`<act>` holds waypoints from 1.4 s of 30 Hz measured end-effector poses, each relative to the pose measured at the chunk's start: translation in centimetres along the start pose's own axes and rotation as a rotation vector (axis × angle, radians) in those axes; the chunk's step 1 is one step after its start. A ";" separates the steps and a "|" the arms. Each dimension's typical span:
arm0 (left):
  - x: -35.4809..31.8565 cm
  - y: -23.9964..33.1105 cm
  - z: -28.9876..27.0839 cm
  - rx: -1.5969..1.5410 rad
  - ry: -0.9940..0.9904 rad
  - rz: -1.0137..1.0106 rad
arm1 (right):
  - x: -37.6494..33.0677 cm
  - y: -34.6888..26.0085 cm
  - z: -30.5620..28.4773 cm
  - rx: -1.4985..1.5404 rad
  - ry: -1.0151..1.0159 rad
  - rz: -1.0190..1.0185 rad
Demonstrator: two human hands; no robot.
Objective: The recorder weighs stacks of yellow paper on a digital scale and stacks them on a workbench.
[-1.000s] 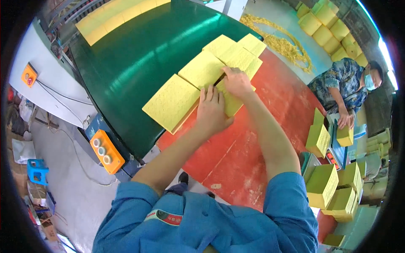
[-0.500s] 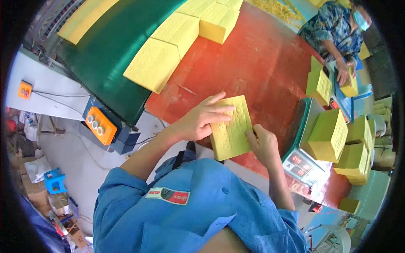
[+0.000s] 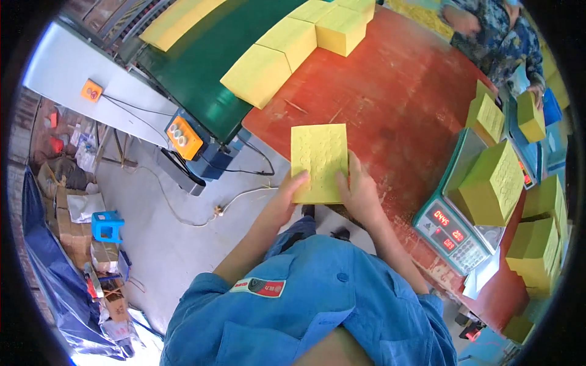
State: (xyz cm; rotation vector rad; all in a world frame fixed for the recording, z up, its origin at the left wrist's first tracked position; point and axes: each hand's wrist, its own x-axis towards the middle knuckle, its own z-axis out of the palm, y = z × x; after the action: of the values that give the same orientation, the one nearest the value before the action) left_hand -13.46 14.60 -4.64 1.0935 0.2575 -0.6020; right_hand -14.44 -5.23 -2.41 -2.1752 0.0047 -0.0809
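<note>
A stack of yellow paper with rows of curved cut marks on its top sheet is held upright in front of my body, over the near edge of the red table. My left hand grips its lower left side, thumb on the face. My right hand is closed round its lower right side, thumb also on the face. To the right stands a digital scale with lit red figures, and a thick block of yellow paper rests on its pan.
A green conveyor belt at the far left carries several yellow paper blocks, which extend onto the table. An orange button box sits beside it. More stacks stand at the right. Another person works at the far right.
My left hand has slid from the stack's upper face to its lower left side. The stack has turned straighter. My view has shifted, bringing the scale's display more fully into sight.
</note>
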 end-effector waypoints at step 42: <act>7.6 6.5 42.5 0.673 -0.914 -0.039 | -12.1 6.1 -33.4 0.683 0.779 0.279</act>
State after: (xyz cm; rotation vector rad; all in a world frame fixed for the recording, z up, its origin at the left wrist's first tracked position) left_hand -7.49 -23.59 15.71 1.3247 -0.7693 -1.2041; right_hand -28.31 -35.76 10.86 -1.3358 0.6272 -0.6609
